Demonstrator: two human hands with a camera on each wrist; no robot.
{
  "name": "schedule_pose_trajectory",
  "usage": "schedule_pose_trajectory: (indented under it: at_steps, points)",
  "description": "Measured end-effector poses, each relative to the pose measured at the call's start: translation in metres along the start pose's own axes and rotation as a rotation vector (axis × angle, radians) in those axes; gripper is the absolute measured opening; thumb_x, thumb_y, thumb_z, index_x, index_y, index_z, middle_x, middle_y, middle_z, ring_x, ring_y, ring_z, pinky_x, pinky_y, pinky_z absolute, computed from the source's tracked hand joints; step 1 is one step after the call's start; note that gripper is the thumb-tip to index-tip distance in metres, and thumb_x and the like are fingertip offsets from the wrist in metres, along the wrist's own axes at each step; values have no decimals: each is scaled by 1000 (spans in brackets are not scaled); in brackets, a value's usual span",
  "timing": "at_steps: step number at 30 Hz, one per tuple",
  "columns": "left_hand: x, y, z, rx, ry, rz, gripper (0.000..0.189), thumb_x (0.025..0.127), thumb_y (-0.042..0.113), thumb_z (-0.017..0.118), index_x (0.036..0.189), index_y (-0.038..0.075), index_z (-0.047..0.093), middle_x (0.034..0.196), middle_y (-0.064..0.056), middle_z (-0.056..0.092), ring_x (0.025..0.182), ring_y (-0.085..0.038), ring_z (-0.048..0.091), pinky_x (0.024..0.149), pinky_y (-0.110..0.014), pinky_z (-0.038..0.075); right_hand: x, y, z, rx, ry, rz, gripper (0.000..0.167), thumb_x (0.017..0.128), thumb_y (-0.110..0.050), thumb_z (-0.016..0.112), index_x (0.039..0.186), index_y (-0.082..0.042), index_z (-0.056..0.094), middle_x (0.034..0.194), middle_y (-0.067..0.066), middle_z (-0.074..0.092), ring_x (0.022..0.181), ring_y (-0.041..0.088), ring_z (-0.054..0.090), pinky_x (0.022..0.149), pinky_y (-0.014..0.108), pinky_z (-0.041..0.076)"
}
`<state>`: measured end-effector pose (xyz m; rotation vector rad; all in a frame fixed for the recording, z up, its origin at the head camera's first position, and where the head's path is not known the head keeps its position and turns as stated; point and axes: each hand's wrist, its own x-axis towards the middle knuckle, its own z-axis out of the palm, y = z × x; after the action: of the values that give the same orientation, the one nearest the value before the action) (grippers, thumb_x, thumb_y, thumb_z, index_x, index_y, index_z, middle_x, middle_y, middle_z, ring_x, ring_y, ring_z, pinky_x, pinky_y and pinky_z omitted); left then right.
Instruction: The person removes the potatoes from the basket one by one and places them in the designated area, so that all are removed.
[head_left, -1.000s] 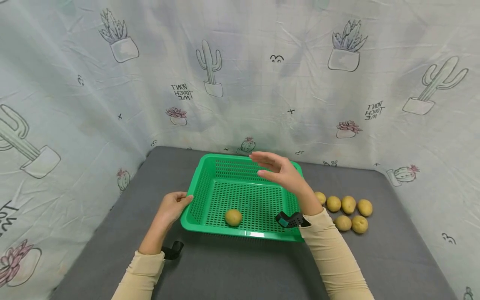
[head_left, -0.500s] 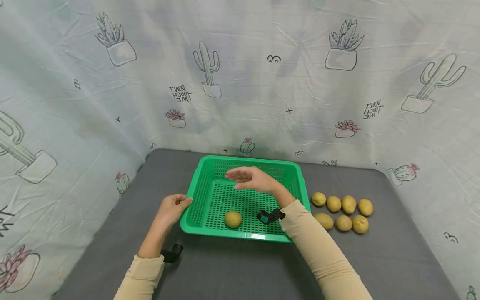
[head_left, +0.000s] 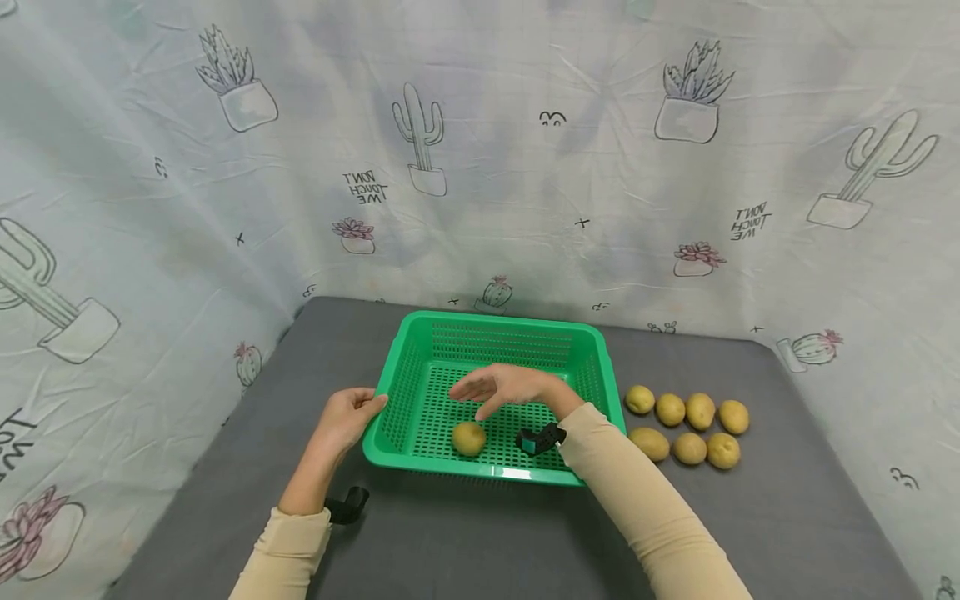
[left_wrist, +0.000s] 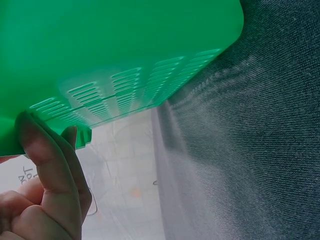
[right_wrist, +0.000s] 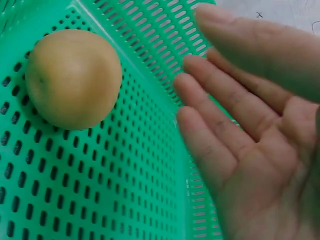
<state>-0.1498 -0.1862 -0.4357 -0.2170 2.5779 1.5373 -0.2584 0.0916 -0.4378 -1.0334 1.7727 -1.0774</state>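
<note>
A green perforated plastic basket (head_left: 498,319) rests on the grey tabletop, with a single yellow-brown potato (head_left: 468,438) on its floor near the front. My left hand (head_left: 342,423) pinches the basket's left rim between thumb and fingers; the left wrist view has those fingers (left_wrist: 55,175) bent against the outer side of the basket. Over the basket, just behind and right of the potato, hovers my right hand (head_left: 513,387) with fingers extended and thumb apart. In the right wrist view the palm faces the potato (right_wrist: 75,79) with a gap between them, and nothing is held.
To the right of the basket lie several potatoes (head_left: 690,448) in two rows on the grey cloth-covered table (head_left: 480,533). A pale curtain (head_left: 495,167) printed with cactus drawings hangs behind and along both sides.
My right hand has moved left across the basket, then lowered toward the potato in it. My left hand stays at the rim, and the potato keeps its place.
</note>
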Motion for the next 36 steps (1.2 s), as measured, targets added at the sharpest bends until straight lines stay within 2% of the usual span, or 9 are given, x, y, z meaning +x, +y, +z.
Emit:
schedule_pose_trajectory:
  at_steps: [5,10,21,26,36]
  points:
    - [0,2,-1,8,0,-7,49,99,20,51,136,-11,43,134,-30,48,124,-43,45,99,-55,41,4,8,2,-50,-75,70,60,87,-1,66,142,-1,41,148,12,41,138,25,36,112,38,33]
    - [-2,3,-1,8,8,-9,47,99,20,52,134,-11,45,130,-30,50,121,-42,48,97,-54,42,7,11,5,-101,-116,135,64,87,-2,67,144,-6,40,149,7,39,140,21,34,112,33,32]
    - [-3,2,0,12,2,-7,47,99,20,52,133,-11,46,129,-30,51,119,-42,49,95,-53,43,12,16,15,-251,-163,177,65,87,-8,69,145,-16,41,146,1,43,134,15,41,103,24,40]
    - [-1,0,1,7,2,-12,48,99,21,52,134,-11,45,129,-30,51,119,-41,49,95,-52,44,15,15,18,-278,-186,183,66,86,-5,69,144,-18,42,146,0,44,131,12,43,99,22,42]
    - [0,1,2,0,15,-2,46,98,19,52,132,-12,47,127,-30,53,116,-40,52,93,-50,45,19,15,20,-307,-171,197,67,82,-1,71,142,-19,46,143,-2,47,128,10,45,94,21,45]
